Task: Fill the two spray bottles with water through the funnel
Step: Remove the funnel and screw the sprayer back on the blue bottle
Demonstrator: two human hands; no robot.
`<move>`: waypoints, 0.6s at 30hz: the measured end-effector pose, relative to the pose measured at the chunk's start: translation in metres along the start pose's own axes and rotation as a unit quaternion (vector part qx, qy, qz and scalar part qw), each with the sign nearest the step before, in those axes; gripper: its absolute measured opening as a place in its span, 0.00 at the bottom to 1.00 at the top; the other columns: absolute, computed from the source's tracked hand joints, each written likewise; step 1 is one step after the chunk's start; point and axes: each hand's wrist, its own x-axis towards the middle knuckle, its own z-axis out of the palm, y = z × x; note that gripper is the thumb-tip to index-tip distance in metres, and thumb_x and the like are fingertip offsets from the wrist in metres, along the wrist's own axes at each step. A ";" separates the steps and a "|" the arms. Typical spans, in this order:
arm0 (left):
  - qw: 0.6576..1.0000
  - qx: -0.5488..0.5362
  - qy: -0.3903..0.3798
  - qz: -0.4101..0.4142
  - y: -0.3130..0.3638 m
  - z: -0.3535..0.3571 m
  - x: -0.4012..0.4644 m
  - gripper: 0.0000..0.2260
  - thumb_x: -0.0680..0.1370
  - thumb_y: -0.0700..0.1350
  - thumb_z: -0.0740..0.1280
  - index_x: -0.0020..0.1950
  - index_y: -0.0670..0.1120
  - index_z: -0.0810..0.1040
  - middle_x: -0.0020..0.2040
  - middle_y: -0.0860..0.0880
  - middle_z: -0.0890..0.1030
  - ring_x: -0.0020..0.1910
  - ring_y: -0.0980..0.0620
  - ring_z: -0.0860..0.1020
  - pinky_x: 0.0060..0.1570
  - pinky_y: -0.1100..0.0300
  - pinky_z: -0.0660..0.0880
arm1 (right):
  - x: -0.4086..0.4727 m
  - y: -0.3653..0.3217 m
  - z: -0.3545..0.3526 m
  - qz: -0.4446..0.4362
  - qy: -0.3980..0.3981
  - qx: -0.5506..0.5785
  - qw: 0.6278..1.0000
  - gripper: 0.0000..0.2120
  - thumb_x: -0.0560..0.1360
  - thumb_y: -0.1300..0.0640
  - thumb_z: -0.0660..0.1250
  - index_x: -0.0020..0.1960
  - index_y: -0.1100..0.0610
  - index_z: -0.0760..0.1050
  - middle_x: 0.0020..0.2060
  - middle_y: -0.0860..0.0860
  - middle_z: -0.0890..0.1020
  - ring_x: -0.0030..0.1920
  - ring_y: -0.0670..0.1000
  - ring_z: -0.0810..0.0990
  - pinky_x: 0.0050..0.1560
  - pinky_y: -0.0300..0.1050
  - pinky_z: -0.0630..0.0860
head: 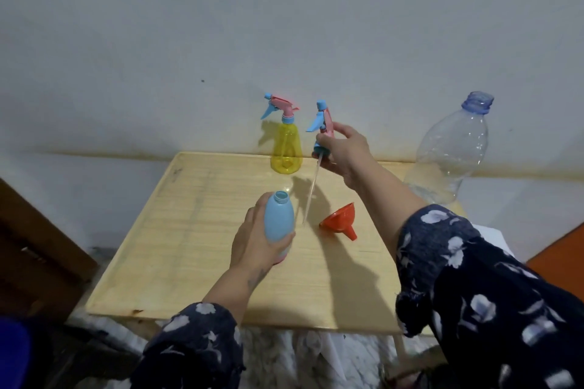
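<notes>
The blue spray bottle (279,218) is opaque, light blue, with a rounded body that narrows to a threaded neck. Its neck is open, without a cap, and a pink part shows at its bottom. The left hand (257,241) grips this bottle around the lower body and holds it tilted, near the middle of the worktop (196,230).

The right hand (343,151) grips the removed spray head (323,125) above the far part of the worktop. This head is pink with a blue trigger and a blue nozzle, and a thin pale tube (311,191) hangs from it down toward the worktop, just beside the blue bottle.

The yellow spray bottle (286,148) is transparent and stands upright at the far edge of the worktop, close to the wall. Its own pink and blue spray head is on it.

The orange funnel (340,219) lies on its side, to the right of the middle of the worktop, with the spout pointing toward the near right.

A large clear plastic bottle (448,151) stands at the far right corner. It has a blue neck ring and no cap, and a little water is visible in its bottom.

Counted: two spray bottles, two spray heads, one funnel, one large bottle. Both sleeves (474,278) are dark with pale flowers.
</notes>
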 end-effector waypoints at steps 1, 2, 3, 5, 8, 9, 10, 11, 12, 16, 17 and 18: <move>1.000 0.006 -0.001 0.006 0.002 -0.002 0.000 0.35 0.69 0.54 0.74 0.67 0.67 0.57 0.62 0.59 0.70 0.53 0.53 0.73 0.47 0.60 0.73 | 0.000 -0.007 0.002 -0.025 0.009 -0.002 1.000 0.18 0.75 0.63 0.67 0.63 0.53 0.72 0.39 0.53 0.79 0.37 0.53 0.79 0.48 0.52 0.81; 1.000 0.008 -0.003 0.006 0.004 -0.005 -0.001 0.34 0.68 0.55 0.74 0.67 0.68 0.57 0.61 0.58 0.70 0.53 0.53 0.73 0.50 0.57 0.74 | -0.001 -0.013 0.004 -0.050 0.018 -0.005 0.999 0.17 0.74 0.63 0.68 0.61 0.53 0.72 0.38 0.53 0.80 0.37 0.53 0.80 0.49 0.53 0.81; 1.000 0.010 -0.005 0.004 0.006 -0.007 -0.002 0.34 0.68 0.55 0.73 0.66 0.69 0.57 0.60 0.58 0.71 0.53 0.53 0.74 0.50 0.56 0.74 | -0.002 -0.019 0.006 -0.075 0.027 -0.009 0.997 0.16 0.74 0.62 0.68 0.59 0.51 0.71 0.38 0.52 0.80 0.37 0.53 0.80 0.50 0.54 0.80; 1.000 0.014 -0.009 0.003 0.010 -0.012 -0.003 0.34 0.67 0.55 0.73 0.66 0.70 0.58 0.58 0.58 0.71 0.52 0.52 0.75 0.46 0.60 0.72 | -0.004 -0.028 0.011 -0.124 0.046 -0.020 0.991 0.15 0.72 0.60 0.70 0.54 0.48 0.70 0.38 0.51 0.81 0.38 0.53 0.81 0.51 0.56 0.81; 0.999 0.030 -0.011 0.003 0.018 -0.021 -0.003 0.35 0.68 0.56 0.73 0.67 0.71 0.57 0.55 0.57 0.70 0.49 0.52 0.75 0.30 0.71 0.66 | -0.006 -0.040 0.018 -0.189 0.070 -0.028 0.979 0.16 0.69 0.58 0.71 0.53 0.47 0.70 0.38 0.52 0.82 0.37 0.53 0.82 0.49 0.57 0.81; 0.999 0.032 -0.010 0.001 0.021 -0.024 -0.002 0.35 0.68 0.56 0.72 0.67 0.72 0.56 0.55 0.58 0.70 0.49 0.52 0.75 0.25 0.73 0.65 | -0.007 -0.043 0.020 -0.206 0.076 -0.029 0.975 0.16 0.69 0.57 0.72 0.53 0.47 0.70 0.37 0.52 0.82 0.37 0.53 0.82 0.49 0.57 0.80; 0.999 0.035 -0.009 0.000 0.023 -0.027 -0.002 0.34 0.68 0.56 0.72 0.66 0.72 0.56 0.54 0.58 0.69 0.48 0.52 0.75 0.23 0.75 0.64 | -0.008 -0.046 0.022 -0.219 0.084 -0.032 0.972 0.17 0.69 0.57 0.72 0.53 0.47 0.70 0.36 0.52 0.81 0.39 0.55 0.83 0.49 0.56 0.80; 0.999 0.040 -0.007 0.001 0.027 -0.029 -0.001 0.34 0.68 0.56 0.72 0.66 0.73 0.55 0.54 0.58 0.69 0.48 0.52 0.75 0.23 0.74 0.66 | -0.009 -0.048 0.024 -0.232 0.090 -0.037 0.968 0.17 0.69 0.57 0.72 0.53 0.47 0.70 0.35 0.52 0.81 0.40 0.56 0.83 0.49 0.56 0.80; 0.999 0.045 -0.002 0.005 0.029 -0.030 -0.001 0.34 0.68 0.57 0.71 0.66 0.73 0.55 0.54 0.58 0.70 0.48 0.52 0.75 0.28 0.70 0.70 | -0.010 -0.049 0.026 -0.243 0.094 -0.044 0.964 0.17 0.69 0.57 0.71 0.53 0.47 0.70 0.36 0.54 0.81 0.42 0.57 0.83 0.49 0.56 0.80; 0.999 0.049 0.014 0.019 0.041 -0.034 0.006 0.35 0.67 0.59 0.71 0.68 0.70 0.56 0.57 0.57 0.71 0.52 0.50 0.76 0.51 0.54 0.75 | -0.020 -0.041 0.032 -0.260 0.076 -0.072 0.960 0.19 0.69 0.55 0.72 0.56 0.48 0.69 0.37 0.54 0.81 0.41 0.55 0.82 0.45 0.48 0.78; 0.999 0.040 0.019 0.020 0.045 -0.035 0.008 0.35 0.66 0.59 0.71 0.68 0.69 0.56 0.58 0.57 0.71 0.52 0.50 0.76 0.51 0.52 0.76 | -0.024 -0.036 0.033 -0.258 0.065 -0.075 0.961 0.20 0.69 0.55 0.73 0.56 0.49 0.69 0.36 0.52 0.80 0.40 0.52 0.81 0.42 0.42 0.76; 0.999 0.032 0.024 0.021 0.049 -0.036 0.012 0.35 0.66 0.60 0.71 0.68 0.69 0.57 0.59 0.57 0.72 0.53 0.50 0.76 0.51 0.51 0.76 | -0.027 -0.030 0.035 -0.257 0.055 -0.078 0.962 0.20 0.69 0.55 0.74 0.57 0.49 0.69 0.37 0.50 0.79 0.40 0.51 0.80 0.39 0.38 0.74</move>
